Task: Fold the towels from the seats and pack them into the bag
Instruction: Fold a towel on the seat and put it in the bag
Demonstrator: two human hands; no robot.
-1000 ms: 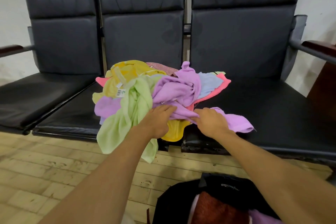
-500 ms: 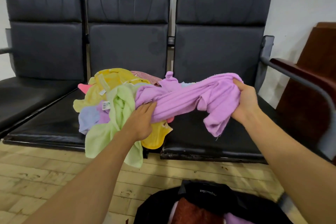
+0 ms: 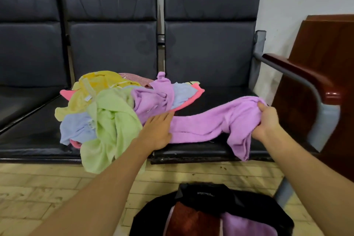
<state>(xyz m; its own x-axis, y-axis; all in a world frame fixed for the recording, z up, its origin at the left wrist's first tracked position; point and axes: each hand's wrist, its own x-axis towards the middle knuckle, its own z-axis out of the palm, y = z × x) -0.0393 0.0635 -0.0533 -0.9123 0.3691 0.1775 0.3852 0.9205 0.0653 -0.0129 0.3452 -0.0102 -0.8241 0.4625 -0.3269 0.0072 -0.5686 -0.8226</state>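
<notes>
room: pale wall, yellowish wood-plank floor (image 3: 38, 193), dark red-brown wooden cabinet (image 3: 325, 74) at far right.
bench: row of 3 black padded seats (image 3: 206, 53), leather-like with a slight sheen, joined on 1 frame; grey metal armrest (image 3: 314, 90) with a wood cap at the right end. Serves as sorting surface, likely because it sits at hand height just above the bag.
towel pile (image 3: 107, 105): crumpled heap straddling the gap between middle and right seats. Soft terry, yellow, green, pale blue, pink, lilac. 1 green piece hangs over the front edge toward the floor. Nothing in it folded yet.
bag (image 3: 206, 197): black, soft fabric, mouth open, on the floor directly below the right seat front. Rust-red and lilac cloth already inside, so packing looks partly done.
purple towel (image 3: 206, 120): task piece in hand. Bunched into a long rope across the right seat, 1 end draped off the front edge. Fuzzy nap, limp.
right hand (image 3: 268, 120): grip clenched around the far end of the purple towel, lifting it a bit off the seat, probably to pull it out to full length.
left hand (image 3: 158, 130): grip released, fingers straight, palm flat on the near end next to the pile. Reads as pinning that end while the other is drawn away.
step: separating 1 towel, fold not started.
</notes>
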